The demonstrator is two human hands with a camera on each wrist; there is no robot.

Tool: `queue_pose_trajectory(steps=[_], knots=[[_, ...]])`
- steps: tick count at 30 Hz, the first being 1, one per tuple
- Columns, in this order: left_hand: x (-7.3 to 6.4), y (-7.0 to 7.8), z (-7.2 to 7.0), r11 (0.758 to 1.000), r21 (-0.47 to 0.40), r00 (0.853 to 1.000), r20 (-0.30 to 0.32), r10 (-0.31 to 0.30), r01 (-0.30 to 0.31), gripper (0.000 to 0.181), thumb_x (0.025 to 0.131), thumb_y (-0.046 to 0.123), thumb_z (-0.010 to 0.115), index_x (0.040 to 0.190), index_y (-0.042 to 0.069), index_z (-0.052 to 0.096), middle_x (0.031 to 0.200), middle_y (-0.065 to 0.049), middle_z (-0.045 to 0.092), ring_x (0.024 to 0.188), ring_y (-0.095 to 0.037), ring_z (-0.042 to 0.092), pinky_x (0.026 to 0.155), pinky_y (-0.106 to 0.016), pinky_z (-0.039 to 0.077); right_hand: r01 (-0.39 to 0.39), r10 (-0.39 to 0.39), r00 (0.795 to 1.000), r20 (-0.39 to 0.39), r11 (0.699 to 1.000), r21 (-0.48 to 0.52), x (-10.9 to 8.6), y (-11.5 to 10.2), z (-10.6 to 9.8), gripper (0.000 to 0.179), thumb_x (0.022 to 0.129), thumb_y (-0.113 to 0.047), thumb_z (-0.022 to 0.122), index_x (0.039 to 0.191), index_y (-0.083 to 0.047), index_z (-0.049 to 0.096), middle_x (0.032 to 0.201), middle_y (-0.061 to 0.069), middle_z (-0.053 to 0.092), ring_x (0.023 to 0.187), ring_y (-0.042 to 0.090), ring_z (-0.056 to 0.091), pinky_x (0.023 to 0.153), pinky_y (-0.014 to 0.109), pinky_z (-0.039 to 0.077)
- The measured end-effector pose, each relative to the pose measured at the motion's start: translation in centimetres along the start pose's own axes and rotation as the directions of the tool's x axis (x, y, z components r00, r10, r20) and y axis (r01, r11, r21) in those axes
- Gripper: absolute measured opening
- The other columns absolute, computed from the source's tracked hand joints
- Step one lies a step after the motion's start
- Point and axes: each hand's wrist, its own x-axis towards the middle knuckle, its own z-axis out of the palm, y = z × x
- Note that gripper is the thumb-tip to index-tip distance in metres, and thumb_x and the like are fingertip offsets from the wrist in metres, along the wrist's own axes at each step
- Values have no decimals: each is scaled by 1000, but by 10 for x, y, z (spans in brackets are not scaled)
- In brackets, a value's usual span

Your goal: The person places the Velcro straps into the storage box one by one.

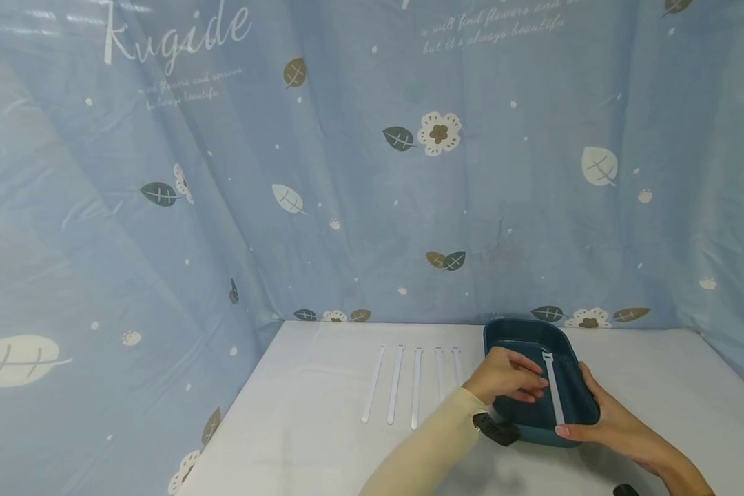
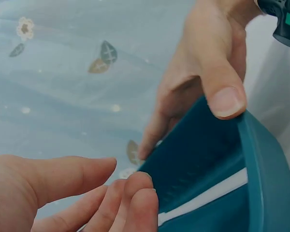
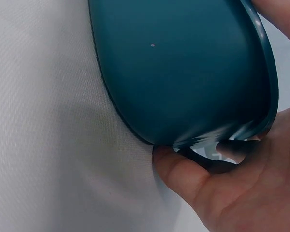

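A dark teal rectangular tray (image 1: 521, 413) is at the right of the table, with one white strap (image 1: 554, 389) lying lengthwise inside it. The strap has a slotted head at its far end. My right hand (image 1: 620, 424) grips the tray's near right corner, thumb over the rim and fingers along the outer wall. Over the inside of the tray hovers my left hand (image 1: 508, 375), its fingertips just left of the strap. In the left wrist view, the left thumb stands apart from the loosely bent fingers (image 2: 140, 203), with nothing between them.
Several similar white straps (image 1: 395, 386) lie in a row on the white table (image 1: 310, 427), left of the tray; my left forearm partly covers the rightmost ones. A blue patterned curtain (image 1: 359, 172) hangs behind and at the sides. A black device (image 1: 497, 430) is on my left wrist.
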Motion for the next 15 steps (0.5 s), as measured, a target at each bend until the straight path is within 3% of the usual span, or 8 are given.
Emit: queue_pose_trajectory(steps=[6, 15], knots=[[-5, 4, -17, 999, 13, 999, 10, 40, -40, 11, 87, 1, 79, 98, 5, 77, 85, -9, 79, 72, -19, 76, 66, -33, 67, 17, -17, 1000, -11, 1000, 15, 0, 1, 0, 127, 95, -36, 71, 153, -11, -39, 161, 37, -32, 145, 71, -11, 108, 87, 21], [-16, 12, -49, 994, 8, 994, 6, 109, -109, 17, 91, 7, 78, 108, 5, 76, 92, -4, 76, 78, -16, 75, 72, -33, 67, 15, -15, 1000, -26, 1000, 16, -1, 1, 3, 128, 94, -35, 72, 154, -11, -38, 161, 37, -29, 146, 70, -10, 108, 87, 19]])
